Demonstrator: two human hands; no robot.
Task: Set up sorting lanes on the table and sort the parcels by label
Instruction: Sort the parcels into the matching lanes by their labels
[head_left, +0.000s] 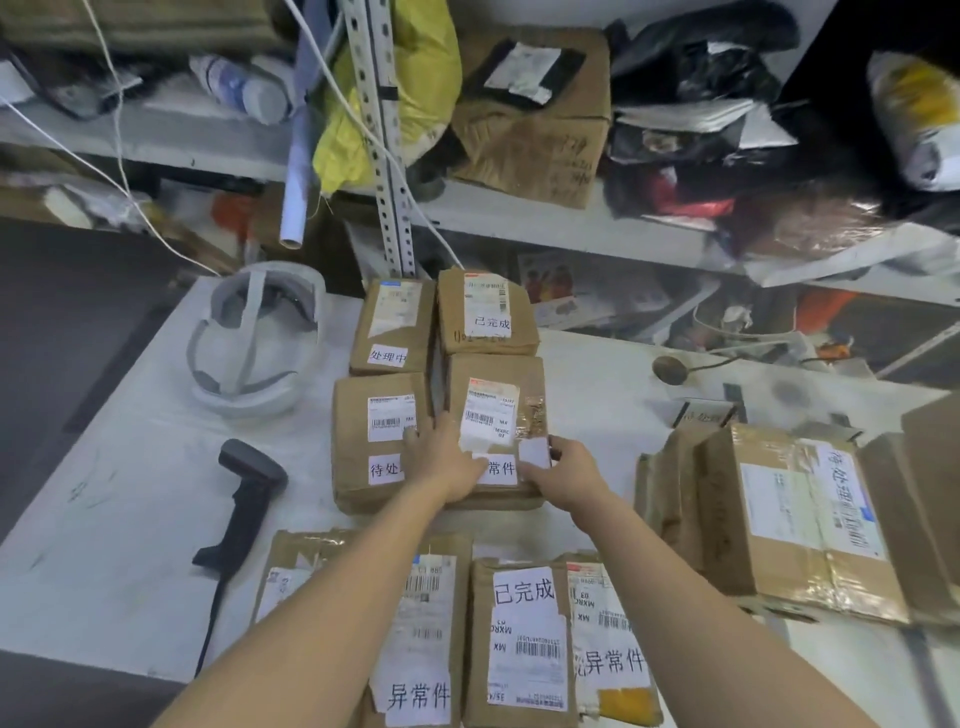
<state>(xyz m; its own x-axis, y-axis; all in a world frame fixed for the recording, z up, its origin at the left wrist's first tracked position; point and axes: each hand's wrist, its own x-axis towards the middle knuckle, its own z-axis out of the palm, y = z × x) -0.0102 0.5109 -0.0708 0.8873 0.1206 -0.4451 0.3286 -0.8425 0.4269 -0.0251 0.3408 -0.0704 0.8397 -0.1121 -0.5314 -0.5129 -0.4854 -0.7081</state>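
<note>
The parcel labelled 异常件 (498, 415) lies right of the scanner (244, 499), completing a block with three other parcels (382, 436). My left hand (447, 460) presses flat on it. My right hand (569, 470) pinches its near corner, apparently squaring it into its lane.

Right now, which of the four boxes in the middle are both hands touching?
The near-right parcel of the four, its label ending 常件. Both the left hand and the right hand are on its near edge.
</note>
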